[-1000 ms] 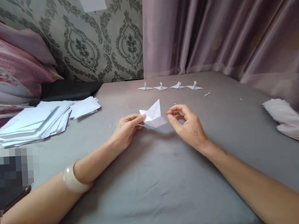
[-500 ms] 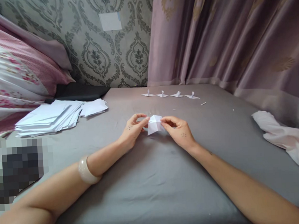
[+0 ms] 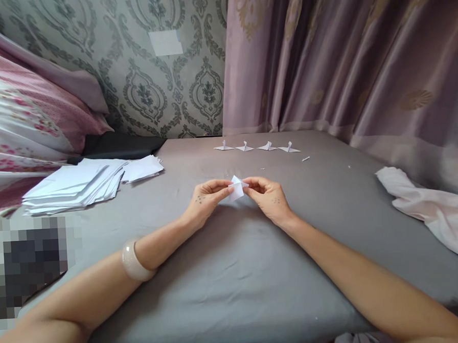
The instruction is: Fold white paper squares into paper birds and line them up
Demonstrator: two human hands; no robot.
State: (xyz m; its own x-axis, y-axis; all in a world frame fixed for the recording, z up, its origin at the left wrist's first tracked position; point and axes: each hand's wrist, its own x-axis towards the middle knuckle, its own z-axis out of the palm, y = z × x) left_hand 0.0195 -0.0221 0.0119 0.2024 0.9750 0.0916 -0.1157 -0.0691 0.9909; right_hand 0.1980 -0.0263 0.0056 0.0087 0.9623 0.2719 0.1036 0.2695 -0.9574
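Note:
Between my two hands a small folded white paper (image 3: 237, 188) is held just above the grey cloth (image 3: 234, 273), with a pointed peak at its top. My left hand (image 3: 208, 200) pinches its left side between thumb and fingers; a pale bangle (image 3: 134, 261) circles that wrist. On the opposite side, my right hand (image 3: 267, 196) is closed on the paper's right edge. Fingertips cover parts of the paper's sides. Beyond my hands stands a row of several folded paper birds (image 3: 266, 146).
A stack of white paper sheets (image 3: 66, 187) lies at the left, beside a black cloth (image 3: 116, 145). Small paper scraps (image 3: 305, 159) rest right of the birds. A pale crumpled cloth (image 3: 426, 197) lies at the right edge. Curtains (image 3: 315, 54) hang behind.
My hands have come closer together. The paper between them has gone from a wider, opened shape to a narrower, pointed one. The camera view has shifted slightly.

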